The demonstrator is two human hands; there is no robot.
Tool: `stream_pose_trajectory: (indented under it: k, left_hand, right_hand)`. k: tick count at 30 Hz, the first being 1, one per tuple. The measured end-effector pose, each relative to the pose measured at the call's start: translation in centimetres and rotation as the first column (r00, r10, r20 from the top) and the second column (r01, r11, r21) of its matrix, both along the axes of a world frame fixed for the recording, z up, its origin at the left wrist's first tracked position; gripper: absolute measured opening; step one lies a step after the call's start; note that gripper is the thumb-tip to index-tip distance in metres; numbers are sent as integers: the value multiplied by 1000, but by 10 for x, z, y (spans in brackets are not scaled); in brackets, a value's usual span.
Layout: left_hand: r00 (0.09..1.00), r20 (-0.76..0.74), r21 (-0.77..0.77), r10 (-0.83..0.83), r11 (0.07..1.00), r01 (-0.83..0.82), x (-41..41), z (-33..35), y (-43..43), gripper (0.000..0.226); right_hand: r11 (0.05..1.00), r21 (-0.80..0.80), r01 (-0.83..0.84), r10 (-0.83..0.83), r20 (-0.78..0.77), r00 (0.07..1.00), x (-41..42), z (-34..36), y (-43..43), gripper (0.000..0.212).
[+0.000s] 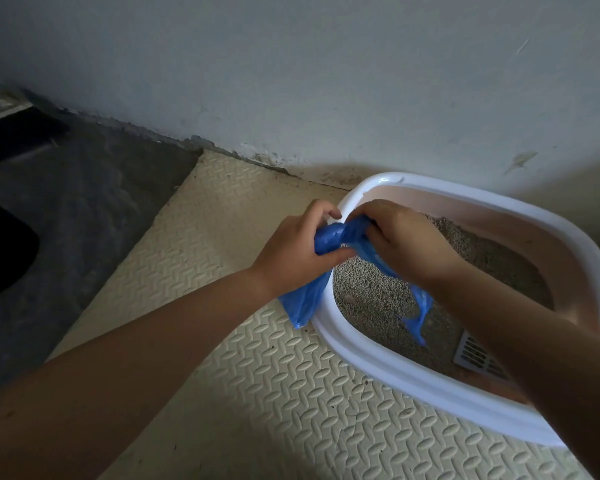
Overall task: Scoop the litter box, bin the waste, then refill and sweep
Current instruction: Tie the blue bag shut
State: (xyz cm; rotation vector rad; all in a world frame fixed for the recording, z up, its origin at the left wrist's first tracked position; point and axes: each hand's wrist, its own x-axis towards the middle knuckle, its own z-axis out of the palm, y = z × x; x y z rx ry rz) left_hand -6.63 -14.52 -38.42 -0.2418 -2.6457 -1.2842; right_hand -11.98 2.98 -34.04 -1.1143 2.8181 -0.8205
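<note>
Left hand point(291, 251): fingers point(321, 207) curled, clamped on blue bag point(331, 237); right hand point(407, 242): fingers curled into the same bag, just beside the left ones; bag bunched between both sets of fingers; one end hangs below the left fingers, outside the litter box point(357, 362); thin tail hangs below the right fingers, over the litter point(368, 292); grey slotted scoop point(473, 355) lies in the box well below the right fingers, partly behind the forearm; box sits on cream mat point(257, 393).
</note>
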Motion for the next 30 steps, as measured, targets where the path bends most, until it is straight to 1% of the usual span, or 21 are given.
stream_pose_trajectory:
  k: [2, 3, 5, 7, 9, 10, 11, 12, 13, 14, 15, 16, 17, 18, 20, 22, 23, 25, 26, 28, 30]
  left_hand:
    - [993, -114, -60, -1, 998, -6, -1, 1, 0, 37]
    - [987, -160, -88, -16, 996, 2, -2, 2, 0, 32]
    - [975, -218, -132, -47, 991, 19, -6, 6, -1, 26]
    - [968, -243, -173, -66, 985, 24, -9, 7, -2, 23]
    - [972, -235, -134, -11, 991, -21, -10, 6, -2, 21]
    - [979, -201, -69, 46, 996, -61, -9, 6, -4, 21]
    - [984, -143, 12, 102, 995, -101, -9, 7, -6, 19]
    - [988, -70, 96, 135, 987, -128, -10, 9, -7, 16]
    - [991, -3, 175, 132, 976, -130, -10, 11, -8, 11]
    - [993, 42, 237, 106, 965, -113, -11, 13, -8, 6]
    - [995, 61, 275, 77, 957, -90, -10, 17, -7, 10]
    - [996, 74, 299, 44, 952, -64, -10, 21, -5, 14]
    - [996, 89, 305, 18, 951, -44, -9, 22, -4, 15]
    - [995, 102, 303, -5, 953, -26, -8, 23, -2, 13]
    - [992, 123, 281, -29, 960, -7, -7, 20, 0, 7]
    - [990, 138, 278, -15, 960, -24, -5, 18, -1, 12]
    - [991, 137, 271, -11, 962, -27, -4, 17, -3, 12]
    - [993, 121, 218, -10, 976, -16, -1, 17, -5, 14]
    - [995, 99, 172, -7, 985, -11, 0, 16, -6, 18]
    - [1000, 6, 52, 18, 998, -18, 0, 15, -5, 32]
    - [992, -119, -68, 44, 996, -52, -1, 14, -4, 43]
  right_hand:
    - [998, 48, 37, -47, 227, 973, -8, 8, -5, 25]
    - [996, 72, 47, -67, 309, 949, -13, 11, -6, 26]
    - [993, 102, 58, -98, 449, 888, -19, 13, -6, 21]
    - [993, 93, 78, -115, 509, 853, -19, 13, -5, 19]
    - [997, 18, 81, -79, 480, 874, -13, 13, -4, 15]
    - [999, -15, 52, -40, 436, 899, -8, 15, -2, 20]
    - [1000, -29, 11, 0, 333, 943, -2, 17, 0, 37]
    - [998, -28, -51, 56, 183, 982, 4, 17, 3, 56]
    - [994, 16, -107, 107, 6, 994, 9, 16, 5, 70]
    - [988, 85, -132, 145, -164, 976, 13, 12, 7, 77]
    - [981, 155, -119, 162, -297, 941, 16, 10, 7, 76]
    - [976, 199, -88, 159, -378, 912, 17, 4, 7, 70]
    - [979, 195, -63, 140, -417, 898, 17, 0, 6, 61]
    - [986, 154, -57, 119, -427, 896, 16, -3, 4, 50]
    - [993, 71, -99, 120, -414, 902, 12, -4, 3, 35]
    - [992, 27, -121, 123, -366, 922, 8, -1, 2, 28]
    - [995, -9, -101, 93, -322, 942, 7, 1, 0, 25]
    - [996, -85, -21, 6, -183, 983, 7, 8, -4, 16]
    - [993, -115, 28, -39, -95, 995, 8, 11, -6, 13]
    - [981, -153, 122, -108, 95, 990, 8, 15, -9, 14]
    - [965, -175, 196, -149, 247, 957, 5, 18, -12, 23]
